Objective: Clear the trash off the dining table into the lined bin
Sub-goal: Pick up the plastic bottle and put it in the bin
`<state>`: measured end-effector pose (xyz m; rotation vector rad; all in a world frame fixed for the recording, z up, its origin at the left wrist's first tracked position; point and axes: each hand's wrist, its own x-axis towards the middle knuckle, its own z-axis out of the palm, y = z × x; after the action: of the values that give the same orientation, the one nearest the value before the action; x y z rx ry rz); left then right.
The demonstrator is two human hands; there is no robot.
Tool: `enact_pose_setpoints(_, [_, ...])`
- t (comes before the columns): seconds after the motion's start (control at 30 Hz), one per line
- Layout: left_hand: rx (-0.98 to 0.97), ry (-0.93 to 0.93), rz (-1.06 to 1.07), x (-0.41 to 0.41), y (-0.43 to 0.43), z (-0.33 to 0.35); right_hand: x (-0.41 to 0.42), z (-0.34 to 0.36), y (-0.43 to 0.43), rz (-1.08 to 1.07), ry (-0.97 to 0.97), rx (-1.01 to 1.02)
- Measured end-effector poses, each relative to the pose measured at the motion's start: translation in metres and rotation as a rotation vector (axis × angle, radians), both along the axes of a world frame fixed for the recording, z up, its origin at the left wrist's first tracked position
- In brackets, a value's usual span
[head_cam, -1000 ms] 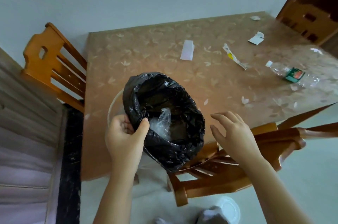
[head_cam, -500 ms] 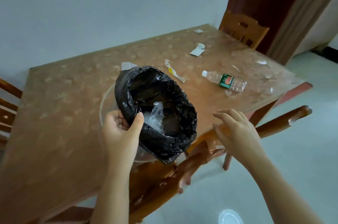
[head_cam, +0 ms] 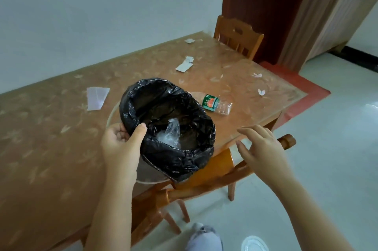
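My left hand (head_cam: 120,144) grips the rim of the lined bin (head_cam: 167,128), thumb over the black liner (head_cam: 143,95) and fingers beneath, holding it tilted just above the near edge of the dining table (head_cam: 41,138). My right hand (head_cam: 263,148) hovers empty, fingers loosely spread, beside the bin and above the chair (head_cam: 214,171). Compared with a second ago, my view has swung right along the table: the plastic bottle (head_cam: 214,104), then well off to the side, now lies just behind the bin's far rim, partly hidden by it. A crumpled clear wrapper (head_cam: 171,134) lies inside the liner. Still on the table are a folded white paper (head_cam: 96,98), torn scraps (head_cam: 185,64) farther back, and small bits (head_cam: 261,92) near the right corner. The bottle is probably the next piece within reach.
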<state>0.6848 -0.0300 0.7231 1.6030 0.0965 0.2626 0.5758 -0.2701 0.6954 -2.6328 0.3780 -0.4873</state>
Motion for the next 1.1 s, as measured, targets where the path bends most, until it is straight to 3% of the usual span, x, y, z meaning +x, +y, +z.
enact_pose_setpoints(0.47, [0.082, -0.025, 0.164, 0.097, -0.099, -0.022, 0.123, -0.026, -0.114, 0.094, 0.179, 0.043])
enact_pose_setpoints(0.73, [0.114, 0.102, 0.323, 0.077, -0.108, -0.036, 0.175, -0.066, -0.138, 0.19, 0.225, 0.118])
enact_pose_setpoints(1.1, [0.161, 0.11, 0.61, 0.026, -0.161, -0.024, 0.236, -0.122, -0.181, 0.277, 0.372, 0.309])
